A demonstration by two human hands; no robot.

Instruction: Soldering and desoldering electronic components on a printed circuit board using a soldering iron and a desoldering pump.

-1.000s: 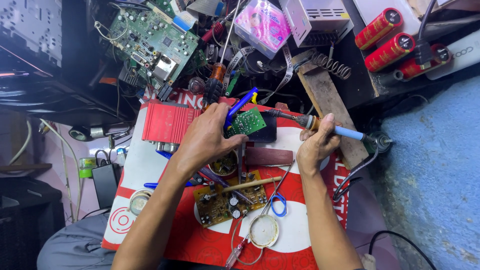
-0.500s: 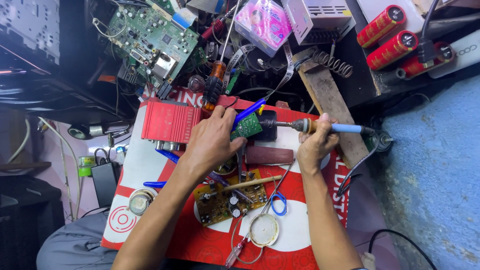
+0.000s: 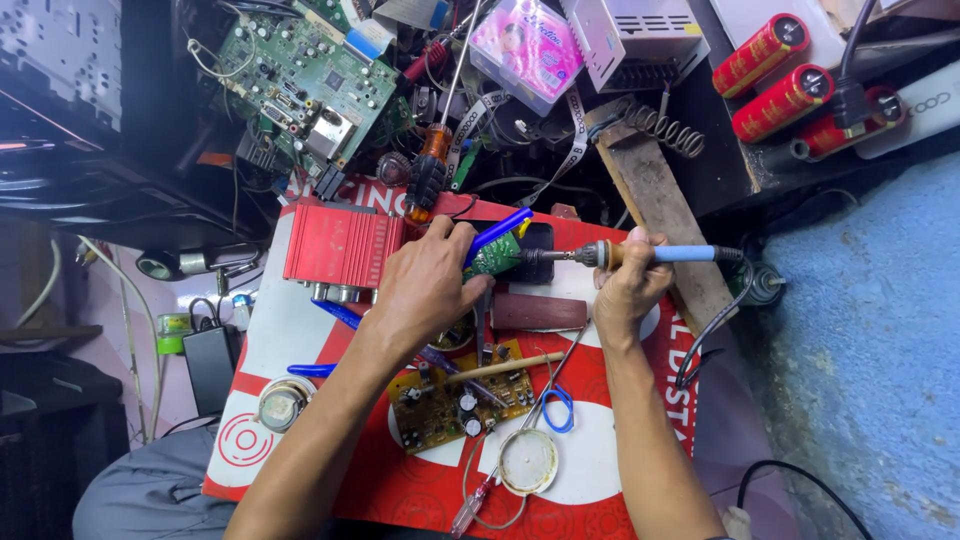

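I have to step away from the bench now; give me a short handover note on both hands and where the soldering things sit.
Left hand: pinching the small green circuit board, held over the red and white work surface beside the red ribbed metal case.
Right hand: gripping the soldering iron by its blue handle, tip pointed left at the board's edge; whether it touches is unclear.
Nearby: a brown circuit board lies below the hands, a round tin beneath that.
Done: board and iron brought together. Left: no finished joint can be seen from here.

Ribbed red metal case (image 3: pixel 342 243), glossy blue plastic soldering iron handle (image 3: pixel 678 254), rough wooden plank (image 3: pixel 660 205).
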